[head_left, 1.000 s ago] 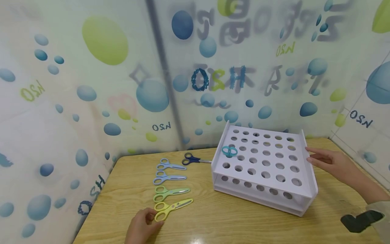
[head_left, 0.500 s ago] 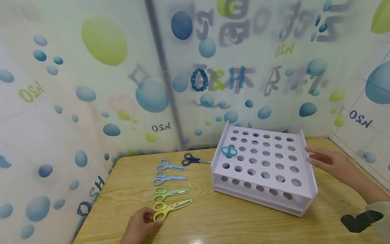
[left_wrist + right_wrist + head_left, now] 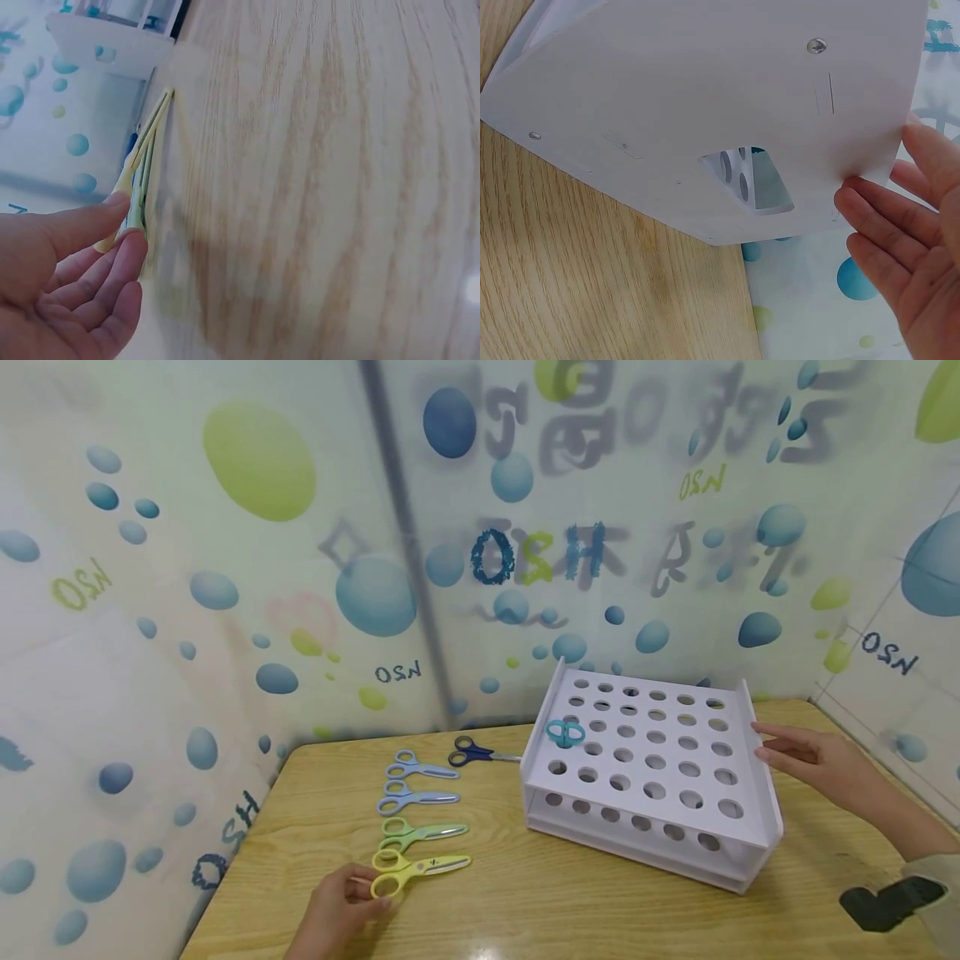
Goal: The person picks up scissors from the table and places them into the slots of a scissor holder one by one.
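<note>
My left hand (image 3: 335, 906) pinches a handle loop of the yellow scissors (image 3: 420, 870) between thumb and fingers. In the left wrist view the yellow scissors (image 3: 154, 124) point away from the hand, tip near the wooden surface. Just behind them lie green scissors (image 3: 422, 834), with one loop close to the yellow pair. My right hand (image 3: 817, 768) has its fingers extended against the right side panel of a white rack (image 3: 637, 756) with rows of round holes. In the right wrist view its fingertips touch this panel (image 3: 705, 90) near one edge.
Two light blue scissors (image 3: 423, 797) and dark blue scissors (image 3: 483, 753) lie farther back on the wooden table (image 3: 480, 910). Teal scissors (image 3: 565, 733) stand in the rack's left side, loops up. A patterned curtain (image 3: 300, 610) hangs behind the table.
My left hand has shifted slightly left, bringing the yellow scissors with it, and their handles now sit closer to the green pair. My right hand and the rack have stayed in place.
</note>
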Motion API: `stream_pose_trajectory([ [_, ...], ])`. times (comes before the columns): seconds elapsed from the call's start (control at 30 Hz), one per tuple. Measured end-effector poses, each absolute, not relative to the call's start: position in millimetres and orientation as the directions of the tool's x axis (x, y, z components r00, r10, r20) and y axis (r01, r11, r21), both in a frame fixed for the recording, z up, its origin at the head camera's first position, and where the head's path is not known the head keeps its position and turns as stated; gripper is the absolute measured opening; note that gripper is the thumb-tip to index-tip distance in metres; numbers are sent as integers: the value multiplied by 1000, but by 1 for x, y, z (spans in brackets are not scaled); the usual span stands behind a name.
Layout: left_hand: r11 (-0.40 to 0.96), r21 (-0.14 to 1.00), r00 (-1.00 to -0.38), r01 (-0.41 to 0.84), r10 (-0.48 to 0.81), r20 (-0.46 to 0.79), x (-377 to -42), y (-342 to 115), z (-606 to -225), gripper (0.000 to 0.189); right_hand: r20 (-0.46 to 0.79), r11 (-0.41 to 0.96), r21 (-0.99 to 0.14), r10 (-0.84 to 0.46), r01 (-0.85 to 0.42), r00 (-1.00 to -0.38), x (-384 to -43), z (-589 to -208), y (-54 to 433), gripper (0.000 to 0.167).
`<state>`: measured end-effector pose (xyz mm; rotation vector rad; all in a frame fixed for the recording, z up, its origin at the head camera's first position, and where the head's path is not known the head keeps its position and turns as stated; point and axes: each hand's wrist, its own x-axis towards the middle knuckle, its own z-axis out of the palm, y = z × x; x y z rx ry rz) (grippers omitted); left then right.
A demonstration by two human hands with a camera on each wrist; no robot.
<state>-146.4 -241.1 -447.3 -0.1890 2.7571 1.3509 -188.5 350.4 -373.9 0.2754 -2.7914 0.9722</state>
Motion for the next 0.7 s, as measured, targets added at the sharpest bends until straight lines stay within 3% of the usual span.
stream_pose_trajectory([
  [0.7,515,856,-995,48,-51,86,-144,-221,-422,30,182,771,-604,-112,-201,-977,-189,-373,350,54],
])
